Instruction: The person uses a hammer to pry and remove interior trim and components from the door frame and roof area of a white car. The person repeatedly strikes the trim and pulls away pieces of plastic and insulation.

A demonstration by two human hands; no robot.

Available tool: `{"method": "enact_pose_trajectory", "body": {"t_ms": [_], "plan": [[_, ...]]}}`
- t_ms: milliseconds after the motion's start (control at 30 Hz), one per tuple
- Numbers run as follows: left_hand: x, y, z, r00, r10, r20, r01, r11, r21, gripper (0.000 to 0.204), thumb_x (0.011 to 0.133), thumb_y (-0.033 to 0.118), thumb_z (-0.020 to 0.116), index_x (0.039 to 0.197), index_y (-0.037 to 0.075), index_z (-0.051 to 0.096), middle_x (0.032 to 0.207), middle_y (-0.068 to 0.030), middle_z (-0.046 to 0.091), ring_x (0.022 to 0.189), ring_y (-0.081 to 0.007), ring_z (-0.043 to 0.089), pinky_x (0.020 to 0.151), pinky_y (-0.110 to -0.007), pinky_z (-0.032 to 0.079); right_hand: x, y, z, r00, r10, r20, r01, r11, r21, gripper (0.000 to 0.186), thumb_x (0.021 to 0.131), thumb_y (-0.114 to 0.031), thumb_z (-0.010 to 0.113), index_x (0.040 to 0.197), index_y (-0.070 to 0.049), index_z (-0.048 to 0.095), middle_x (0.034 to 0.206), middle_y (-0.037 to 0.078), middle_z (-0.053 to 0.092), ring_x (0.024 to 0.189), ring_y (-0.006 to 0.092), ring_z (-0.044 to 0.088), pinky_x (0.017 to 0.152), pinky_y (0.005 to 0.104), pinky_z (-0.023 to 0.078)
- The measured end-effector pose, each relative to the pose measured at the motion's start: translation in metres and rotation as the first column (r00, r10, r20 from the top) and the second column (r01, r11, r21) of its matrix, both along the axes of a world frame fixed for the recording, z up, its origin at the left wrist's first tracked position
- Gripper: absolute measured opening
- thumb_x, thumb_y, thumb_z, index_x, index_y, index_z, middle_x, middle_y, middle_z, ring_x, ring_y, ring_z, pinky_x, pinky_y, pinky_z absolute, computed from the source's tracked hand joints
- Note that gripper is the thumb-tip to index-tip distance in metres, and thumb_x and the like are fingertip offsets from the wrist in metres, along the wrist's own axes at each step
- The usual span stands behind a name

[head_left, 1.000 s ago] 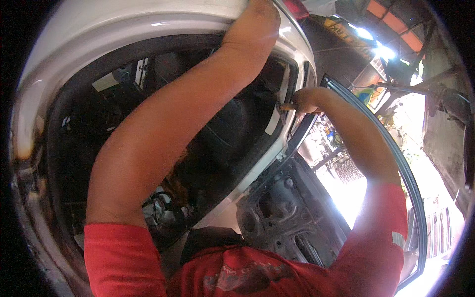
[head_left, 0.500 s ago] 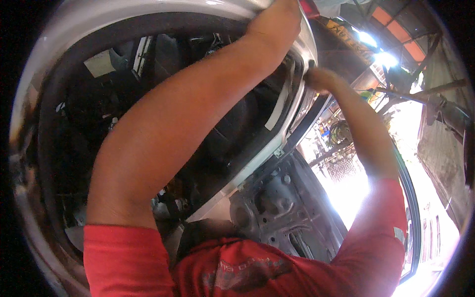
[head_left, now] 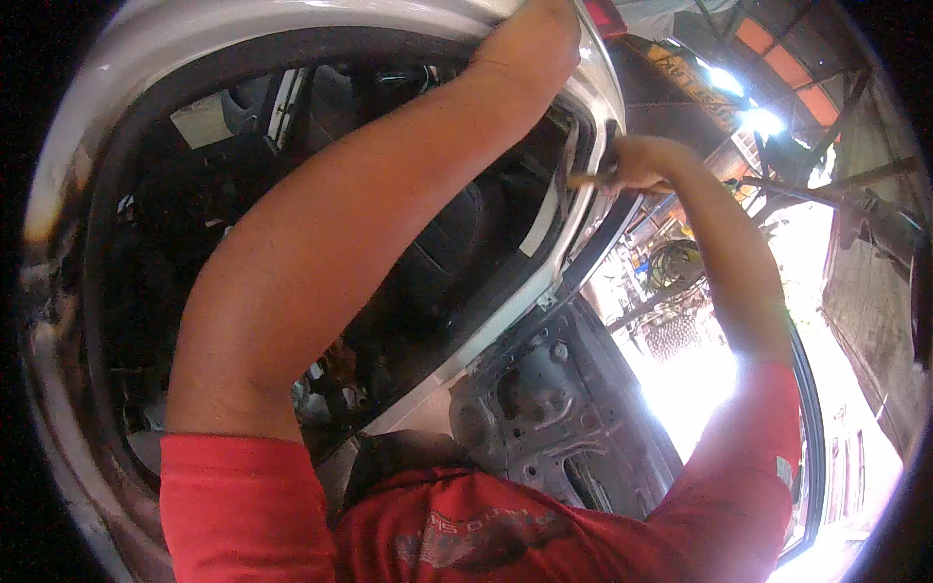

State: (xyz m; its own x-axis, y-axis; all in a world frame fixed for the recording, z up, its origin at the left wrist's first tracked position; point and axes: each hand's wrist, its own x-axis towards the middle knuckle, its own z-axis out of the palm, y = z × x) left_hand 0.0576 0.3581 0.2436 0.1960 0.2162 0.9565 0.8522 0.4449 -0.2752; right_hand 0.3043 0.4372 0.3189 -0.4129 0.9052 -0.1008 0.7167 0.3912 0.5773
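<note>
My left arm crosses the door opening of a silver car body [head_left: 360,15]. My left hand [head_left: 535,39] is up at the top edge of the frame, against the roof rim; its fingers are hidden. On the other side of the pillar, my right hand [head_left: 641,163] is bent at the wrist, with one finger stretched toward the light door-frame edge [head_left: 586,199]. A small dark patch lies beside that hand; whether it is a held thing or part of the car I cannot tell. A pale strip [head_left: 544,219] runs along the inner pillar.
The dark car interior with a seat [head_left: 452,228] lies under my left arm. A stripped grey door panel [head_left: 544,389] hangs at the lower right. Farther right are a coil of cable [head_left: 673,262], wooden poles [head_left: 826,185] and a hanging grey cloth [head_left: 865,282]. A red lamp [head_left: 607,17] sits by the roof.
My right hand has shifted slightly, its wrist now arched higher and one finger pointing out to the left. My left hand has moved a little to the left along the roof edge.
</note>
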Motion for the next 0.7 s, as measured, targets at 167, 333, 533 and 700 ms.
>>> {"method": "enact_pose_trajectory", "body": {"t_ms": [167,333,533,700], "plan": [[-0.008,-0.003,-0.004,1.000,-0.026,0.004,0.026,1.000,0.011,0.047,0.107,0.023,0.052,0.140,-0.004,0.070,0.146,-0.0250,0.067,0.141,-0.0396,0.059,0.129,-0.057,0.034,-0.030,-0.035,0.012,0.990,-0.133,-0.053,0.127,0.986,-0.108,0.035,0.096,-0.026,0.082,0.123,-0.004,0.080,0.087,0.012,0.077,0.071,0.0244,0.070,0.067,0.0441,0.055],[-0.018,-0.012,0.001,0.991,0.042,0.125,-0.033,0.997,-0.074,0.053,0.108,0.027,0.052,0.151,-0.001,0.061,0.154,-0.0251,0.062,0.149,-0.0393,0.053,0.131,-0.059,0.028,-0.032,-0.037,0.024,0.986,-0.062,-0.153,0.049,0.995,-0.085,0.037,0.095,-0.025,0.084,0.122,-0.001,0.080,0.084,0.010,0.076,0.072,0.0224,0.070,0.071,0.0450,0.056],[-0.047,-0.140,0.009,0.985,0.139,0.105,-0.117,0.975,-0.191,0.058,0.109,0.030,0.050,0.162,0.006,0.052,0.166,-0.0187,0.053,0.160,-0.0367,0.041,0.134,-0.063,0.020,-0.061,-0.095,0.015,0.997,-0.048,-0.058,0.032,0.969,-0.243,0.042,0.094,-0.032,0.085,0.128,-0.008,0.080,0.099,0.016,0.080,0.082,0.0274,0.075,0.076,0.0448,0.059],[-0.043,-0.130,0.006,0.985,0.149,0.084,-0.134,0.978,-0.162,0.055,0.111,0.029,0.048,0.161,0.007,0.054,0.164,-0.0190,0.055,0.159,-0.0357,0.043,0.132,-0.063,0.024,-0.067,-0.117,0.019,0.984,0.045,-0.172,-0.069,0.989,-0.133,0.037,0.096,-0.029,0.082,0.124,-0.004,0.080,0.083,0.011,0.074,0.059,0.0200,0.066,0.057,0.0393,0.054]]}}
